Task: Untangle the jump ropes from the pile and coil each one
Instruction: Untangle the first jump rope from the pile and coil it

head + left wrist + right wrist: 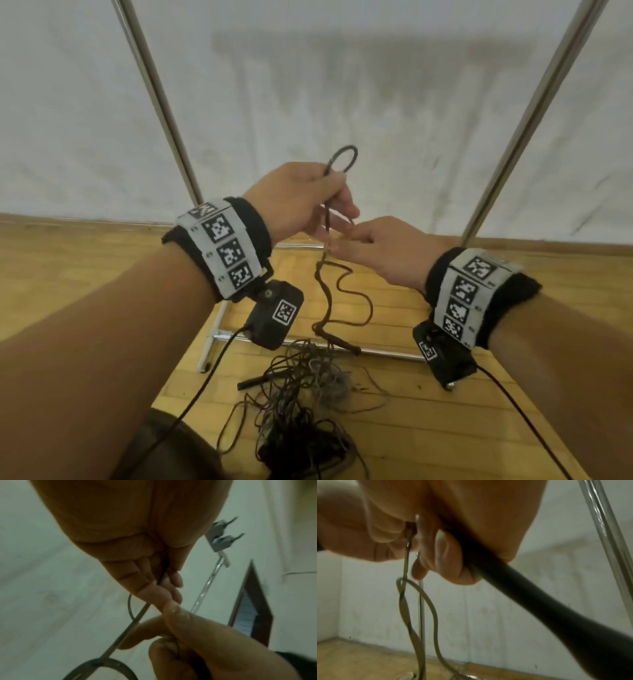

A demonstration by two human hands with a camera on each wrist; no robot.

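A thin dark jump rope (324, 291) rises twisted from the tangled pile (305, 404) on the wooden floor. My left hand (337, 205) grips it at chest height, fingers curled round the cord (162, 578), and a small loop (344, 157) stands above the fist. Just below, my right hand (334, 245) pinches the same cord (407, 545) between thumb and fingertips. In the right wrist view a thick black handle-like shaft (530, 599) also runs under my curled right fingers. A black handle (253, 381) lies at the pile's left edge and another (349, 346) behind it.
Two slanting metal poles (161, 102) (534, 113) and a floor bar (376, 353) frame a white sheet backdrop. Black camera cables (205, 377) trail from both wrists. My knee (164, 445) sits at the lower left, close to the pile.
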